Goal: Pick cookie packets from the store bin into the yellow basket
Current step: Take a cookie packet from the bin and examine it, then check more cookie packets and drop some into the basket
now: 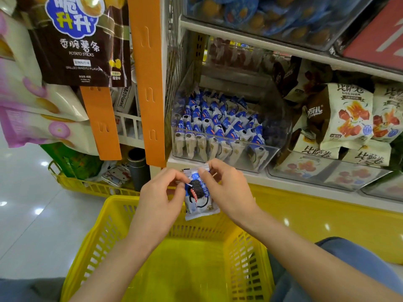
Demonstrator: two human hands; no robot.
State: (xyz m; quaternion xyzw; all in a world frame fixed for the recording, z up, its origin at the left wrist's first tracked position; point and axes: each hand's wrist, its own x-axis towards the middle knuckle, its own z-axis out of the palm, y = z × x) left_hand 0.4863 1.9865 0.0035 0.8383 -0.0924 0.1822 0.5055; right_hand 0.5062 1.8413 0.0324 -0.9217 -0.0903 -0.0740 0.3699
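Both hands pinch one blue-and-white plastic cookie packet (199, 196) by its top edge, the left hand (161, 199) and the right hand (226, 190) holding it above the far rim of the yellow slatted plastic basket (104, 236). Beyond, the clear plastic store bin (270, 155) holds many matching packets.

A: What are the hands doing?
B: The left hand (161, 192) and the right hand (226, 190) are both pinching the upper part of one cookie packet (199, 201), which is hanging upright over the far edge of the yellow basket (104, 236).
A: And the bin?
B: The clear bin (271, 154) is sitting at the left end of the shelf (305, 186), just beyond the hands. Blue-and-white packets (218, 123) are standing in rows inside it.
A: Anything beside it?
B: An orange strip (150, 83) is hanging just left of the bin, and a brown bag of potato sticks (80, 51) is hanging further left, higher up.
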